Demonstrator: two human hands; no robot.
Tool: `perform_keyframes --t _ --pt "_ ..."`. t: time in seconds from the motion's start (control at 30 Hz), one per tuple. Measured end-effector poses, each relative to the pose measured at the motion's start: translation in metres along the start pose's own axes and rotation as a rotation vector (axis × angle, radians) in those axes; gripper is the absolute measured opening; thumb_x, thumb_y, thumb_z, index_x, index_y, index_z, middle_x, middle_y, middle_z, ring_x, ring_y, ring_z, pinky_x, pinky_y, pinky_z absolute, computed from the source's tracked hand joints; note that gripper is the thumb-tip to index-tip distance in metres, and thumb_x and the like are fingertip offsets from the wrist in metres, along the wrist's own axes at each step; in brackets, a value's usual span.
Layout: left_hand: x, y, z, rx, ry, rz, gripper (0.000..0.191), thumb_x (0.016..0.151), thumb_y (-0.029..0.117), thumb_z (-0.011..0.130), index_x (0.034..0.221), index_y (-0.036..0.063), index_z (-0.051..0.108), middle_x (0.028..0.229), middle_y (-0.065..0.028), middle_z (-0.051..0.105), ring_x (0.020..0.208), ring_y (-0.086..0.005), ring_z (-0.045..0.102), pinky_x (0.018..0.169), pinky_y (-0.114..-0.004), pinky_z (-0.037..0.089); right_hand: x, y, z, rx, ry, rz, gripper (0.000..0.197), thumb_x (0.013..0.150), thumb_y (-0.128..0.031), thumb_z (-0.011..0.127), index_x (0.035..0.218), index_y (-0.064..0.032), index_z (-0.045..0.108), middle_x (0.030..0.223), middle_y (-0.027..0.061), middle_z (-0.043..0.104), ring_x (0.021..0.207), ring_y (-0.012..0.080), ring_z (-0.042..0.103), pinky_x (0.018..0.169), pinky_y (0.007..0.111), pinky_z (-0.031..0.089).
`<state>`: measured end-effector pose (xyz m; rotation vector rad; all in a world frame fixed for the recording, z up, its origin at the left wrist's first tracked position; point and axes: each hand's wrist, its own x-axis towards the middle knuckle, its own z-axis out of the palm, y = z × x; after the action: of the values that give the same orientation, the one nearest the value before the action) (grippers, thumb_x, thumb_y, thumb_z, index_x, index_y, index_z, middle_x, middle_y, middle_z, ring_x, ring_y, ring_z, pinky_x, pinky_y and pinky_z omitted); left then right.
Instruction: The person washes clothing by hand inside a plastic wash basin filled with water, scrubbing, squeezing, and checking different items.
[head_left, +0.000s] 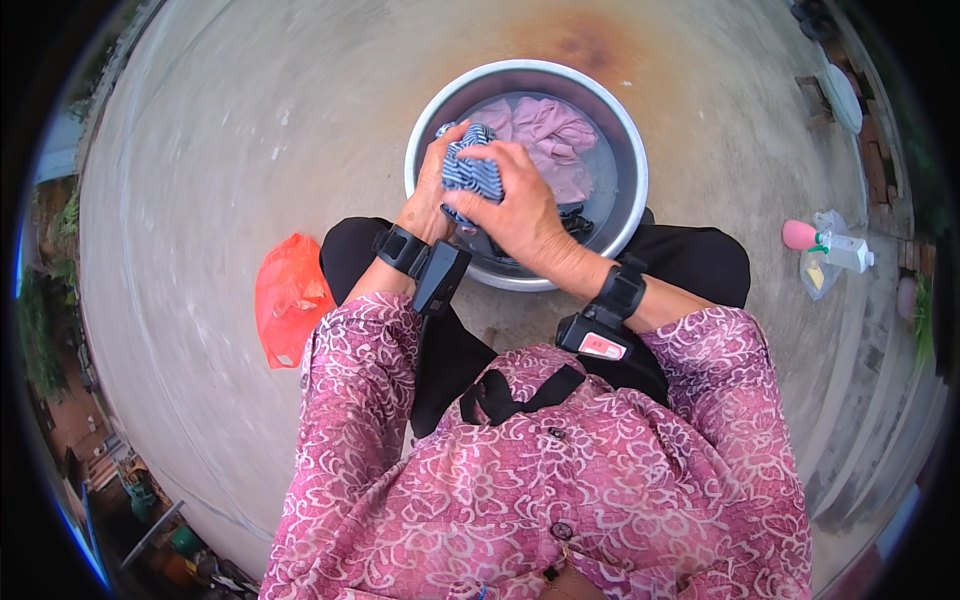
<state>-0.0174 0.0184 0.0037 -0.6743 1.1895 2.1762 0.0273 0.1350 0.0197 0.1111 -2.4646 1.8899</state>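
A bunched blue-and-white striped cloth (472, 174) is held between both hands over the left part of a round metal basin (636, 169). My left hand (433, 187) grips it from the left side. From the right, my right hand (514, 199) closes on it with bent fingers, slightly blurred. In the basin's shallow water lies a pink cloth (555, 135), crumpled towards the far side. Dark fabric (576, 219) sits low in the basin, partly hidden by my right hand and wrist.
A red plastic bag (289, 300) lies on the concrete ground left of my knee. Farther right are a pink container (799, 235), a white bottle (849, 253) and a clear plastic bag (817, 274) with something yellow. Concrete steps (877, 397) run along the lower right.
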Motion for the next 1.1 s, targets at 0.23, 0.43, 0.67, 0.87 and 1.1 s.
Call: perform_keyframes --t 0.23,0.43,0.67,0.87,1.1 --pt "0.042 -0.029 -0.036 -0.216 -0.275 -0.069 0.038 0.091 0.038 0.038 0.100 0.0055 0.055 0.091 -0.0113 0.061 0.083 -0.0247 0.062 0.075 -0.036 0.052 0.010 0.032 0.026 -0.176 0.104 0.019 0.037 0.070 -0.032 0.066 0.097 -0.0089 0.057 0.101 0.0127 0.053 0.093 0.0333 0.053 0.081 0.040 0.043" --pt "0.039 -0.041 0.014 -0.180 0.270 0.076 0.024 0.090 0.021 0.046 0.101 0.0015 0.056 0.092 -0.0102 0.063 0.080 -0.0242 0.063 0.069 -0.036 0.054 0.063 0.073 0.005 -0.024 0.130 0.474 0.039 0.072 -0.033 0.060 0.100 -0.0063 0.060 0.094 0.0174 0.063 0.088 0.0322 0.060 0.078 0.037 0.045" --pt "0.035 -0.027 -0.014 -0.270 0.026 0.070 0.032 0.090 0.032 0.040 0.091 0.0051 0.056 0.079 -0.0079 0.060 0.067 -0.0207 0.061 0.060 -0.035 0.051 0.023 0.031 0.017 0.006 0.017 0.152 0.040 0.073 -0.031 0.063 0.103 -0.0040 0.058 0.096 0.0154 0.060 0.092 0.0282 0.058 0.081 0.033 0.044" --pt "0.038 -0.034 -0.024 -0.267 -0.048 0.123 0.024 0.090 0.028 0.045 0.086 0.0069 0.055 0.073 -0.0057 0.058 0.065 -0.0186 0.059 0.060 -0.032 0.051 0.005 0.044 0.035 -0.130 0.181 -0.089 0.038 0.072 -0.037 0.062 0.096 -0.0072 0.057 0.107 0.0148 0.053 0.095 0.0330 0.052 0.080 0.040 0.043" --pt "0.037 -0.039 0.018 -0.118 0.318 0.066 0.026 0.091 0.021 0.043 0.099 -0.0003 0.055 0.086 -0.0081 0.062 0.074 -0.0205 0.063 0.063 -0.031 0.052 0.064 0.087 0.009 -0.205 0.276 0.333 0.038 0.074 -0.034 0.060 0.097 -0.0051 0.058 0.089 0.0167 0.062 0.083 0.0336 0.059 0.073 0.039 0.045"
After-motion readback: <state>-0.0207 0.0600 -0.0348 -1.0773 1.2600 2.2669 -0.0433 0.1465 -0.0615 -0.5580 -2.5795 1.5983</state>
